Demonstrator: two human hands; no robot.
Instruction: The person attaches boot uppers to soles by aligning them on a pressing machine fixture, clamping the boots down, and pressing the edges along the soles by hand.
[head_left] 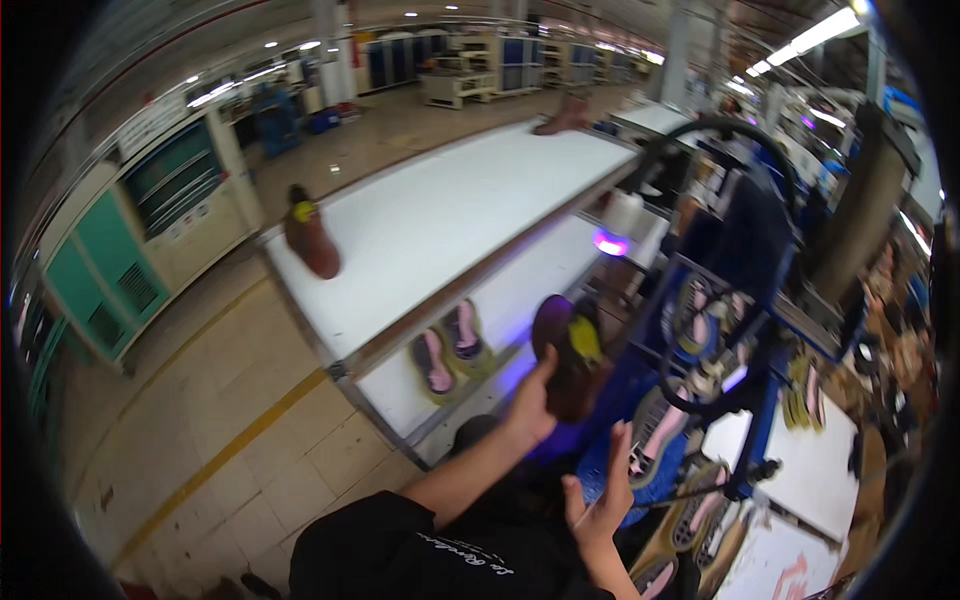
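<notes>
My left hand point(532, 405) is closed around a dark brown shoe upper point(573, 385) that has a yellow-green patch at its opening. It is held up in front of a blue machine point(725, 235), below a lamp glowing violet point(611, 243). My right hand point(604, 508) is raised lower down and to the right, fingers stretched out and nothing in it. Just beyond its fingertips lies a shoe sole point(655, 432) with a pink inner face, on a blue part of the machine. The picture is somewhat blurred.
A long white table point(450, 210) holds a brown shoe upper point(316, 245) at its left end and a brown shoe point(566, 115) at its far end. On the lower white surface sits a pair of soles point(433, 368). More soles point(700, 505) lie at the lower right.
</notes>
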